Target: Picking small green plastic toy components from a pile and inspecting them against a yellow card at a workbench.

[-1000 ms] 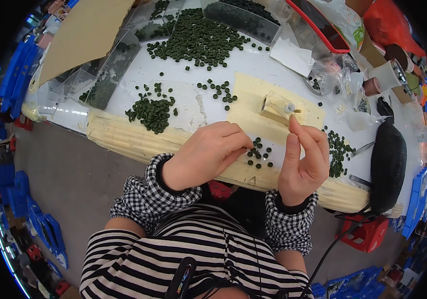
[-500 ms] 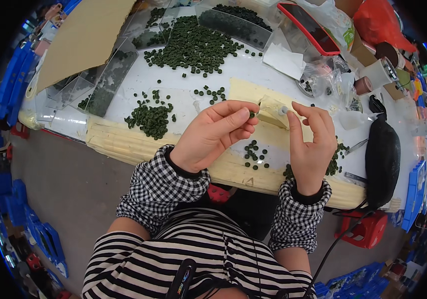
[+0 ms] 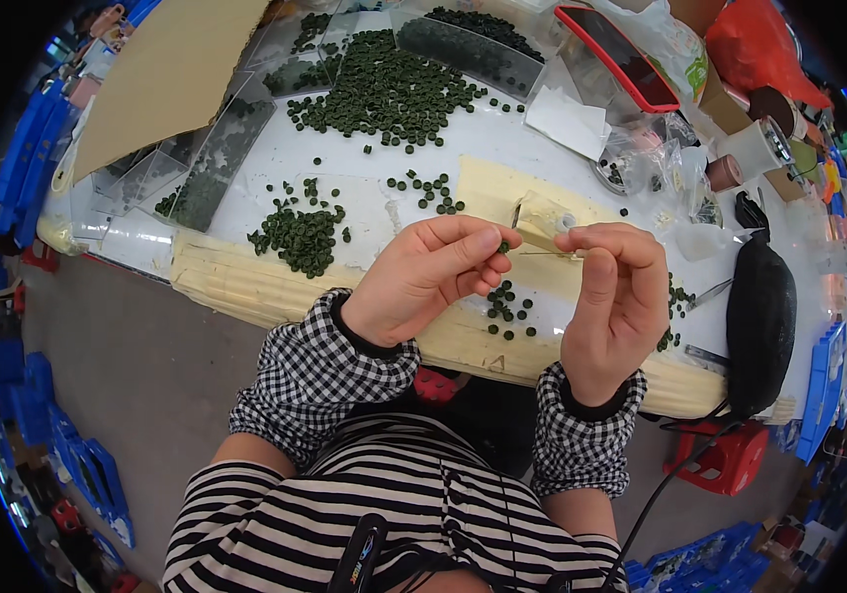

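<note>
Above the table's near edge, my left hand [image 3: 428, 267] pinches a small dark green round piece [image 3: 503, 249] between thumb and fingertips. Facing it, my right hand [image 3: 619, 296] is closed on a thin needle-like tool [image 3: 548, 254], its fine end pointing left toward the green piece. Whether the tip touches the piece is too small to tell. Just behind my fingertips stands a cream-coloured taped block [image 3: 539, 211] with a whitish round knob [image 3: 567, 221] at its right. Several loose green pieces [image 3: 508, 314] lie below, between my hands.
Larger heaps of green pieces [image 3: 374, 94] [image 3: 300, 240] spread across the white table's back and left. Clear trays [image 3: 221, 148] and cardboard [image 3: 166, 79] stand at left. A red-cased phone [image 3: 621, 59], plastic bags and a black pouch [image 3: 759, 321] occupy the right side.
My right hand has left the whitish knob, come down slightly and now holds the thin tool level toward my left fingertips. My left hand has barely moved.
</note>
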Demonstrator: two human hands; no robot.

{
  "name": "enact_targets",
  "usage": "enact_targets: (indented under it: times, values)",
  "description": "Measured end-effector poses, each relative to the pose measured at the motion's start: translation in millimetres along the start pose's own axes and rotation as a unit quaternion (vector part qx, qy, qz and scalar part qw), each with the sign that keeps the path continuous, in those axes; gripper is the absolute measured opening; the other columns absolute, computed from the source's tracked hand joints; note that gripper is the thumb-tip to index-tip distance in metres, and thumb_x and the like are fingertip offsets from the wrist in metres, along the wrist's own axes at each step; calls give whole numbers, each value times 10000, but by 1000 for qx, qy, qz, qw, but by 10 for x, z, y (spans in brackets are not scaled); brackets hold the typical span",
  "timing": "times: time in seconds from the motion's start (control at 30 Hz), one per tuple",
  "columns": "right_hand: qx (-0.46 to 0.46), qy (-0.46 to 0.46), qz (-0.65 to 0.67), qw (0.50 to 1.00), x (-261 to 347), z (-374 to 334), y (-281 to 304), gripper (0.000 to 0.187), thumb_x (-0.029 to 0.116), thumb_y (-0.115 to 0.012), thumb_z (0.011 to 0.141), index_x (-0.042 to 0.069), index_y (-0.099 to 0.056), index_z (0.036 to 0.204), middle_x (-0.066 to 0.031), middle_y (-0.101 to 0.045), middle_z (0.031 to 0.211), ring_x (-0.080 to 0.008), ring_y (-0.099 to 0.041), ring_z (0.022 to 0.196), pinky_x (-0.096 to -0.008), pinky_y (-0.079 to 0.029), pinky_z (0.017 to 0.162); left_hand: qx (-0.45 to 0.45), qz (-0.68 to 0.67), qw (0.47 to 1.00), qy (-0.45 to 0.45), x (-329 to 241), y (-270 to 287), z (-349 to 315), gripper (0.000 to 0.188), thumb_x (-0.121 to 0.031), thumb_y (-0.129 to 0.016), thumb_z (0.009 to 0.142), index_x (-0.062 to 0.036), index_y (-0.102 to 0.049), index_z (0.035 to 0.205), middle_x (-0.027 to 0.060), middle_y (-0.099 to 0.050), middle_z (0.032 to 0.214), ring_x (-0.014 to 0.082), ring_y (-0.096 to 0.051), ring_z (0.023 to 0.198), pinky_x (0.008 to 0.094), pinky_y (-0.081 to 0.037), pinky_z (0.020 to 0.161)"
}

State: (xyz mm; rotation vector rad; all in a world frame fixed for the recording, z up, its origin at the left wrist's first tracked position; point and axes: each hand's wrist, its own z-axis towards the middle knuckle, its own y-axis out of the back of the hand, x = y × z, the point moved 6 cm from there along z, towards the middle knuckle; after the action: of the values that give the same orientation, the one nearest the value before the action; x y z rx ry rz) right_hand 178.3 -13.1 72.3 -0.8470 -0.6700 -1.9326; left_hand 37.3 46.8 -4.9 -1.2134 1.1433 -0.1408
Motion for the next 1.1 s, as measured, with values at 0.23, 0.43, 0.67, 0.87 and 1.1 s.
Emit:
enact_targets:
  times: [0.23, 0.43, 0.67, 0.87, 1.1]
  values:
    - [25, -52, 72, 996, -111, -32, -120, 86, 40, -549, 967, -41, -571, 983, -112, -618, 958, -160, -678, 837, -244, -531, 734, -36, 54, 998, 7, 29, 20, -12, 256, -192, -541, 998, 3, -637, 1135, 42, -655, 1025, 68, -563, 791, 210, -479, 710]
    - [23, -57, 72, 996, -119, -32, -124, 75, 32, -564, 958, -41, -581, 964, -113, -624, 949, -163, -680, 841, -248, -540, 731, -24, 47, 999, 8, 40, 26, -8, 260, -194, -542, 998, 1, -647, 1134, 34, -655, 1013, 68, -560, 786, 210, -474, 701]
    - [27, -55, 67, 996, -126, -28, -138, 72, 25, -569, 953, -45, -585, 961, -117, -626, 944, -171, -682, 837, -256, -550, 735, -19, 46, 999, 11, 37, 36, -11, 264, -197, -543, 998, 3, -646, 1136, 25, -651, 984, 68, -555, 780, 209, -472, 697]
    - [24, -60, 66, 996, -136, -35, -133, 76, 33, -566, 958, -41, -585, 956, -120, -627, 947, -169, -683, 835, -251, -544, 736, -34, 48, 998, 10, 37, 32, -9, 262, -200, -547, 996, 0, -645, 1135, 23, -655, 940, 68, -553, 768, 209, -471, 698]
    - [-76, -24, -54, 995, -131, 38, 133, 52, 26, -597, 932, -23, -597, 915, -108, -645, 916, -161, -659, 802, -256, -515, 726, -24, 63, 998, -7, 6, 21, -19, 229, -175, -558, 988, -4, -640, 1117, 52, -677, 932, 85, -616, 804, 218, -519, 744]
